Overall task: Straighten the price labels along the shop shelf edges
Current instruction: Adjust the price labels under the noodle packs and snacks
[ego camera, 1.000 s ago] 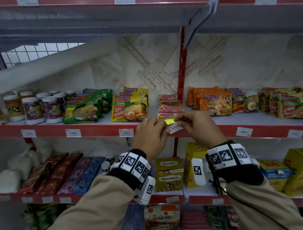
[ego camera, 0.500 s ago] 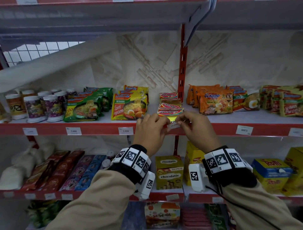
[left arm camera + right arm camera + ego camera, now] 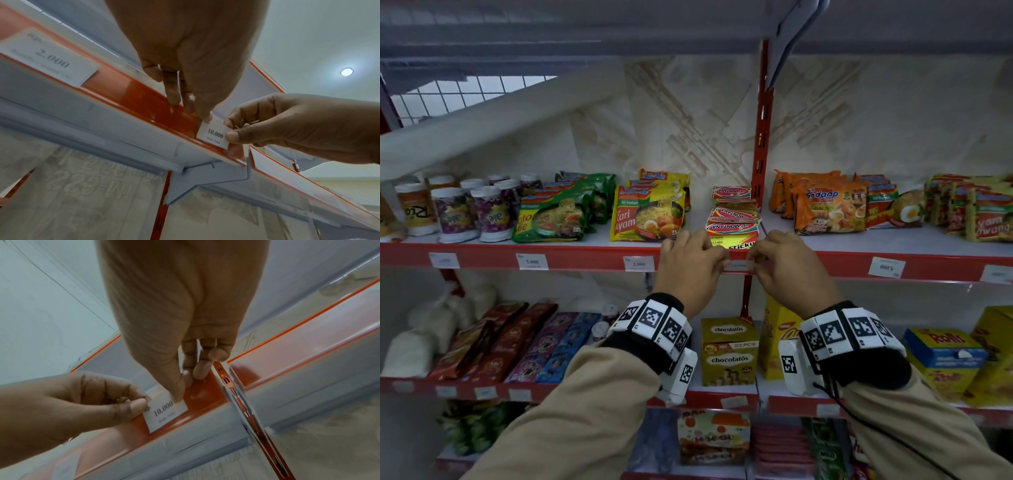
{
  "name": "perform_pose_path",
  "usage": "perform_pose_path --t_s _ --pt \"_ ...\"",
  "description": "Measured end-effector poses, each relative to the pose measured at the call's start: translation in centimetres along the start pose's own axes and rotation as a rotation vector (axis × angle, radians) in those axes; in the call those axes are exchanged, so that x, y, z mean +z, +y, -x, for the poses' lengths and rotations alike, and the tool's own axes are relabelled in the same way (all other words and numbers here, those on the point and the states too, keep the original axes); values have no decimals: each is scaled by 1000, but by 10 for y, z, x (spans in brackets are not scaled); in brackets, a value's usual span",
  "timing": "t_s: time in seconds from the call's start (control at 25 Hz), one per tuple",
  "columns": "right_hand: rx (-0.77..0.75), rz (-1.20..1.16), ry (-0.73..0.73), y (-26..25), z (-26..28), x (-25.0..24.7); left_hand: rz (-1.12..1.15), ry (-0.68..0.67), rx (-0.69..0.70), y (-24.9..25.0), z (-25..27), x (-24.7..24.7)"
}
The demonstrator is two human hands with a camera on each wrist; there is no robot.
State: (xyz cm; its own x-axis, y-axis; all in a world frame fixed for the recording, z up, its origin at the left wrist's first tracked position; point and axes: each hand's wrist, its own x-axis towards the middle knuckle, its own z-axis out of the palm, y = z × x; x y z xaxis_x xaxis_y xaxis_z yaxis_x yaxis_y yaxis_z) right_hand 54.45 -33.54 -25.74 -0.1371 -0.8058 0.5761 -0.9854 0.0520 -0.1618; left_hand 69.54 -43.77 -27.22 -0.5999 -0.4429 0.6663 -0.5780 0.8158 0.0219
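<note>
Shelving unit, red-edged, filling the head view: the middle shelf edge (image 3: 585, 262) runs across the centre of the frame, with a red upright (image 3: 759, 137) rising behind it at centre. On the shelf, from the left of the frame: lidded cups (image 3: 453, 214), green noodle packs (image 3: 551, 219), a yellow Kari Ayam pack (image 3: 645, 217), a stack of Montana sticky-note packs (image 3: 732, 222), orange Sedaap packs (image 3: 828, 209). Lower shelf, centre: chocolatos box (image 3: 727, 353); lower right: blue and yellow Roma boxes (image 3: 945, 356). My sleeves, beige, enter from the bottom of the frame, each wrist banded with black-and-white marker blocks. My left hand (image 3: 690, 270) sits just left of centre on the shelf edge, fingers curled, thumb and forefinger pinching the left end of the 10.000 price label (image 3: 213, 134). My right hand (image 3: 787, 274) sits just right of centre, thumb and forefinger pinching the label's right end, remaining fingertips (image 3: 202, 369) touching the red strip. The label lies flat against the red edge strip between my two hands, directly below the sticky-note stack and just left of the upright's bracket; it reads 10.000 with a smaller blurred line beneath. Other labels on the same edge: 2.000 label (image 3: 639, 263) just left of my left hand, 5.000 label (image 3: 532, 262) further left, and a tilted label (image 3: 886, 267) at right.
</note>
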Motion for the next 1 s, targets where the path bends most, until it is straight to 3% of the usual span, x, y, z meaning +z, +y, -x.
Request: perform_pose_path --t_s 0.68,0.84,1.0 --pt "47 19 12 2 -1 0 -23 -69 45 -4 -3 0" --pt "50 0 98 0 3 6 16 7 91 -8 -5 1" --pt "29 55 295 2 11 17 62 102 122 -10 -4 3"
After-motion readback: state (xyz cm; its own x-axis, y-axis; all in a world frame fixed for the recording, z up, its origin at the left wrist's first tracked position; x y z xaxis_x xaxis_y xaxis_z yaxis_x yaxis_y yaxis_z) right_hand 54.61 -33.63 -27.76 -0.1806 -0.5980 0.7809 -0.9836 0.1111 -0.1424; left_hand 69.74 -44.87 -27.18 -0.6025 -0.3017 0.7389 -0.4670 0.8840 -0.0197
